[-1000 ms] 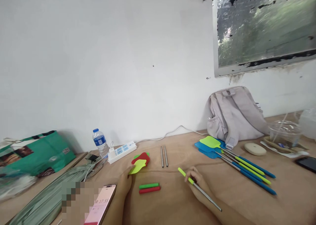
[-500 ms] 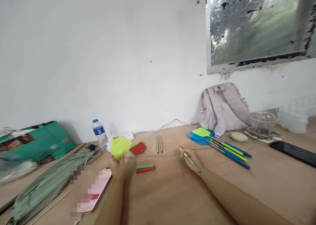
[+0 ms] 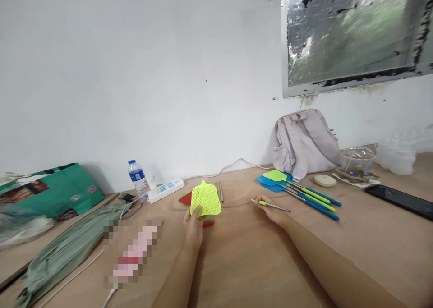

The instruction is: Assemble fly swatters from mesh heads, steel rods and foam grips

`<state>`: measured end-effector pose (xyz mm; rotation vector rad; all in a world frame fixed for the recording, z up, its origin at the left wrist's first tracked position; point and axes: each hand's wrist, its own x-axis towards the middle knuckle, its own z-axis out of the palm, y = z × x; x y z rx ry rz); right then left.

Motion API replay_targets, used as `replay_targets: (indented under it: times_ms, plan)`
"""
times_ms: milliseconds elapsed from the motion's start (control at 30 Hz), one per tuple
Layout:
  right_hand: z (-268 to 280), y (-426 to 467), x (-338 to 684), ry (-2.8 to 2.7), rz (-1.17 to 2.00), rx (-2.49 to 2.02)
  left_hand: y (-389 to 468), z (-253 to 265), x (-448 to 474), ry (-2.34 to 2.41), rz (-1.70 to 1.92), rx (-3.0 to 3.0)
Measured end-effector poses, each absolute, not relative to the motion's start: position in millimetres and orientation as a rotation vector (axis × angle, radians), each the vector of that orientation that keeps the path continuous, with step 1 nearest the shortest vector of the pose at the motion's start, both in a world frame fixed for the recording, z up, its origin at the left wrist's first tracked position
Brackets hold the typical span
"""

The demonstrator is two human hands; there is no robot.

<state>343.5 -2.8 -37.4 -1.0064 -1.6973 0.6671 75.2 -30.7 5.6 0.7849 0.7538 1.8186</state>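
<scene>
My left hand (image 3: 194, 224) pinches a yellow-green mesh fly swatter head (image 3: 205, 199) by its wide edge, the narrow socket pointing away from me. In my right hand (image 3: 269, 209) is a telescopic handle with a yellow-green grip (image 3: 260, 202) and a metal rod (image 3: 279, 207), its rod end pointing right. Behind the held head, partly covered, lie a red swatter head (image 3: 184, 199) with a green one under it, and two metal rods (image 3: 221, 192). A red handle grip (image 3: 208, 223) and a green one show beside my left hand.
Blue and yellow-green fly swatters (image 3: 309, 199) lie at the right, before a backpack (image 3: 304, 141). A water bottle (image 3: 137, 177) and power strip (image 3: 166, 190) stand left. A blurred-out phone (image 3: 135, 254), green bag (image 3: 50, 190), black phone (image 3: 401, 200) and plastic cup (image 3: 356, 161) surround the workspace.
My left hand has brought the yellow-green swatter head rightward, toward the middle, its socket now showing at the top. The handle in my right hand has turned closer to level.
</scene>
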Motion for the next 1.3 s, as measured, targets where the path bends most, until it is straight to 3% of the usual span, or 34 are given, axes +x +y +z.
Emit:
replay_targets:
  times_ms: [433, 767, 1300]
  plan:
    - [-8.0, -31.7, 341.3, -2.102, 0.485, -0.984, -40.0, 16.3, 78.2, 0.709, 1.544, 0.642]
    - [-17.4, -11.8, 351.0, -1.754, 0.339, -1.052, -42.1, 13.9, 86.3, 0.807, 1.502, 0.711]
    - [-31.5, 7.5, 360.7, -1.490, 0.444, -1.008, -40.6, 15.4, 85.8, 0.848, 1.524, 0.694]
